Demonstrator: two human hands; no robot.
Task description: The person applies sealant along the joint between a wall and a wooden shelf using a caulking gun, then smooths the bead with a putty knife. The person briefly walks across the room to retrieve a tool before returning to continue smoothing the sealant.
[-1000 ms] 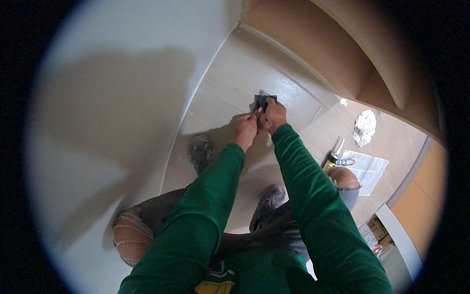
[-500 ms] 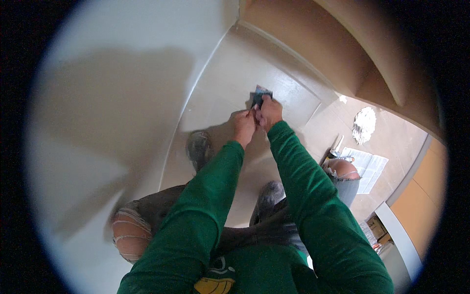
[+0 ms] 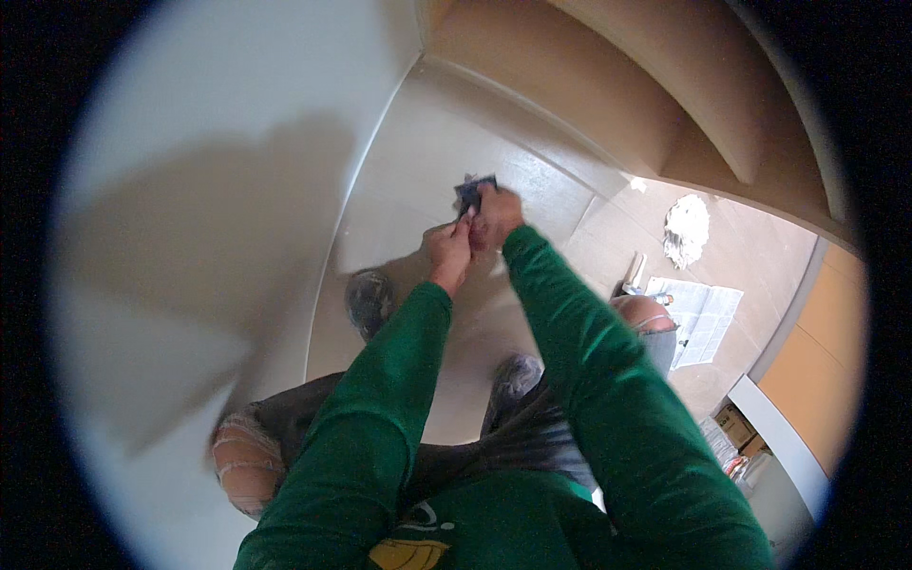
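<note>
Both my hands are out in front of me, close together above the beige tiled floor. My right hand is closed around a small dark flat piece with a ragged, paler far end. Its exact kind is too small and blurred to make out. Just left of it and nearer to me, my left hand is closed too, its fingertips meeting the right hand at the piece's near end. Whatever the left fingers pinch is hidden.
A pale wall rises on my left. Beige wooden shelving overhangs at the far right. On the floor to the right lie a white rag, a newspaper sheet and a pale-nozzled tube. Small boxes stand at lower right.
Both hands and the dark piece have shifted a little left in the view and slightly nearer. The surroundings have also slid left as the view turned.
</note>
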